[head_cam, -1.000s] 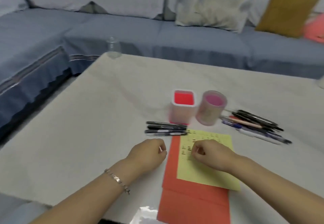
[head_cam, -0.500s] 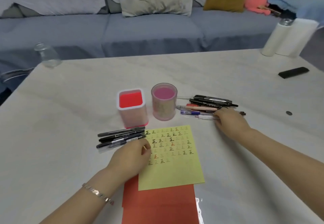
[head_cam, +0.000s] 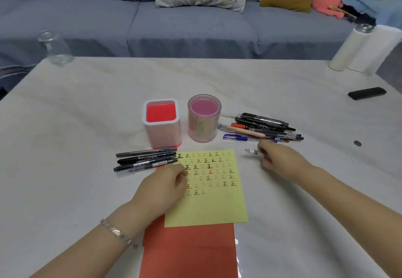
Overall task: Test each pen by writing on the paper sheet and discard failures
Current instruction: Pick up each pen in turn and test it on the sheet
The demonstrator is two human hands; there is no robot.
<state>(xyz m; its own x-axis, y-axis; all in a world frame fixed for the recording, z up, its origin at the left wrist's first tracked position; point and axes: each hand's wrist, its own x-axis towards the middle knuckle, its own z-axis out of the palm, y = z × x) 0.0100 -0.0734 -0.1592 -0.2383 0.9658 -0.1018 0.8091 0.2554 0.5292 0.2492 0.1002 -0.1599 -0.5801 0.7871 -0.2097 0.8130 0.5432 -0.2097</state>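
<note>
A yellow paper sheet covered with rows of written marks lies on red sheets. My left hand rests curled on the sheet's left edge, holding nothing visible. My right hand is just right of the sheet, closed on a white pen whose tip points left. A pile of untested pens lies behind that hand. Several black pens lie in a row left of the sheet. A square red pen holder and a round pink one stand behind the sheet.
A white marble table holds everything. An upturned glass stands at its far left corner, white cylinders at the far right, a black remote and a small coin at right. A blue sofa lies beyond.
My right hand went from the sheet to the pen pile, then drew back towards the sheet with a white pen in it. My left hand stayed on the sheet's left edge. The view swung right.
</note>
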